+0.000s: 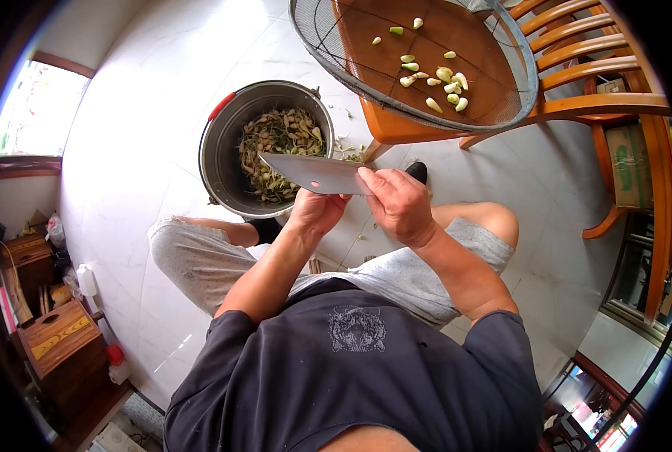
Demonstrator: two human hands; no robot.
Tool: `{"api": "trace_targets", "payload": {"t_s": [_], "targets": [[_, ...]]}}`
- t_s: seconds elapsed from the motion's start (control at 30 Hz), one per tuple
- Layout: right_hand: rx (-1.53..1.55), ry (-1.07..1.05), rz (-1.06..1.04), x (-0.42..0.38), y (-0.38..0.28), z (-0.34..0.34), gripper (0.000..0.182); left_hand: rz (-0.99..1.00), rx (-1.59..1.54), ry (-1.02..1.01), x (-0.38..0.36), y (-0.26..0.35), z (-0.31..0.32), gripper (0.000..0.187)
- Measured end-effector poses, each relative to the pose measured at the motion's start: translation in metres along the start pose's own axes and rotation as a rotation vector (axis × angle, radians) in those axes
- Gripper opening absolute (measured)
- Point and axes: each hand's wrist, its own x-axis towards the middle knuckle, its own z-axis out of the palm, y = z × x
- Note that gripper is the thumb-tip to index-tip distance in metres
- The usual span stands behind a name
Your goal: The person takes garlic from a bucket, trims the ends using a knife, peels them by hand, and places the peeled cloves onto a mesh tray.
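Note:
My right hand [398, 202] is closed round the handle end of a kitchen knife [313, 172] with a wide blade and a small hole. The blade points left, over the rim of a metal pot [209, 162]. Just under the blade is my left hand [317, 213], fingers curled in; what they pinch is hidden by the knife. Inside the pot lies a heap of small pale bulbs [294, 132] with roots and green stems. Several trimmed white-green bulbs [445, 75] rest in a round mesh sieve [530, 83], up and to the right of my hands.
The sieve sits on a wooden chair [396, 129] with a slatted back. Scraps of trimmings [349, 151] lie on the tiled floor [155, 98] between pot and chair. A wooden cabinet [61, 339] stands at the left, and a cardboard box [628, 166] at the right.

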Motion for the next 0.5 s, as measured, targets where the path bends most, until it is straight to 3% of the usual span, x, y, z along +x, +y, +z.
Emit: {"api": "trace_targets", "payload": {"t_s": [0.13, 0.33, 0.5], "targets": [[0.044, 0.023, 0.025, 0.003, 0.0, -0.003, 0.026, 0.001, 0.015, -0.045, -0.004, 0.005, 0.003, 0.011], [-0.03, -0.23, 0.581, -0.026, 0.034, 0.006, 0.02, -0.034, 0.017, -0.174, -0.012, 0.025, 0.007, 0.009], [0.058, -0.229, 0.616, -0.029, 0.039, 0.011, 0.021, -0.028, 0.038, -0.247, -0.011, 0.029, 0.014, 0.011]]}}
